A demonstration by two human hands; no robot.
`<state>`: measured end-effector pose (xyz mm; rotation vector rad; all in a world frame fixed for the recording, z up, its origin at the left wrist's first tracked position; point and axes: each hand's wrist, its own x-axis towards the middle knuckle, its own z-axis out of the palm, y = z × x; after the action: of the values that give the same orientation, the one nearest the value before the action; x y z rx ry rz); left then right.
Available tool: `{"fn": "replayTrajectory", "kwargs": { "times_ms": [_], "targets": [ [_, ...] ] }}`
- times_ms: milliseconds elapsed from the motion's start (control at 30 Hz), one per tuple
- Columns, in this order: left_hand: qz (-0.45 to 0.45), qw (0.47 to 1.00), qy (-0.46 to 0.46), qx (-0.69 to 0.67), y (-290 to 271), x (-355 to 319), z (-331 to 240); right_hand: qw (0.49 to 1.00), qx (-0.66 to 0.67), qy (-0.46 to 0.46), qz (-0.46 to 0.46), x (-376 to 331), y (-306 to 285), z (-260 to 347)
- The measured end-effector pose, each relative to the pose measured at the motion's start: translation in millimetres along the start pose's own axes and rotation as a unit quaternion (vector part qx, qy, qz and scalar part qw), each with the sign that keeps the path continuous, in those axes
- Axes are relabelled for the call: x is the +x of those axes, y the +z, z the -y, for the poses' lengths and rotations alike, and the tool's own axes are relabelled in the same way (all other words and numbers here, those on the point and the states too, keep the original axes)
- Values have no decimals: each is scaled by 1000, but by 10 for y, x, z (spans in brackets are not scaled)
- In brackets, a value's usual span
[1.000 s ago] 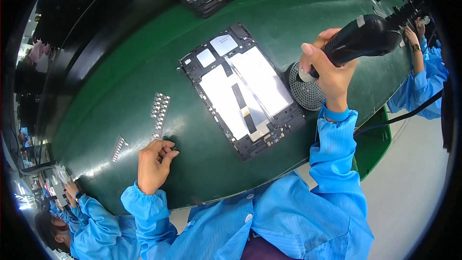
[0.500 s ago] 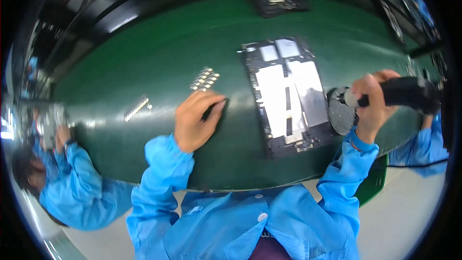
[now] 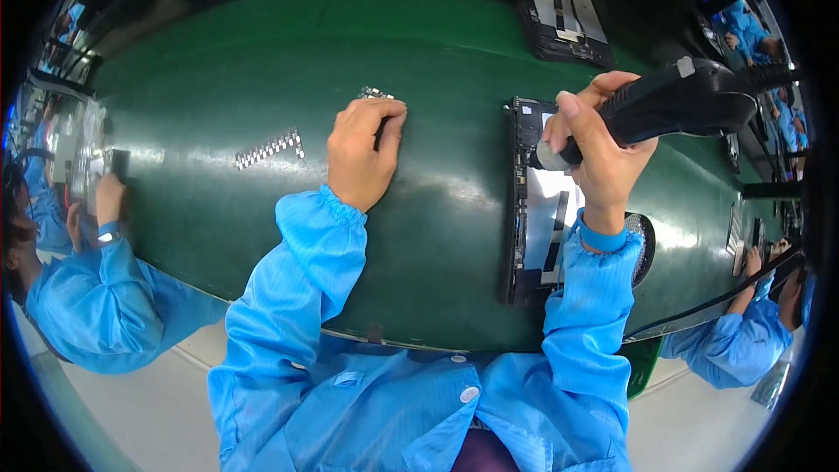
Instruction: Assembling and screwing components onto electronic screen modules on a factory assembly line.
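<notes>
1. Since my right hand [image 3: 605,156] wraps its fingers round the black handheld tool [image 3: 682,103], I'd guess that's for steady control above the opened tablet [image 3: 545,210] on the worktop [image 3: 437,271].
2. My left hand [image 3: 362,153] curls right by the small parts [image 3: 374,93], probably laid there for easy reach; can't tell if its fingers pinch one.

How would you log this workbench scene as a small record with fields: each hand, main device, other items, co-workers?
Left hand: fingers bent, beside a small-parts cluster; any grip unclear
Right hand: gripping a black corded electric screwdriver
Main device: opened tablet, partly hidden by the right hand and sleeve
Other items: second opened tablet; small-parts row; round perforated tray
Surface: green table
Co-workers: blue-sleeved people on both sides
</notes>
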<state>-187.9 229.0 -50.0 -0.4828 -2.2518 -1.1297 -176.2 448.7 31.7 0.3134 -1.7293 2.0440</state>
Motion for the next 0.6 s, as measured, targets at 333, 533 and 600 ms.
{"fn": "replayTrajectory", "kwargs": {
  "times_ms": [333,533,600],
  "targets": [
    [18,975,-183,-123,-49,23,5,1000,-2,-4,13,-19,44,-15],
    [7,980,-158,-118,-20,-18,53,1000,-3,5,13,-36,48,-36],
    [11,981,-150,-118,-23,-19,63,1000,-6,7,17,-43,69,-30]
  ]
}}
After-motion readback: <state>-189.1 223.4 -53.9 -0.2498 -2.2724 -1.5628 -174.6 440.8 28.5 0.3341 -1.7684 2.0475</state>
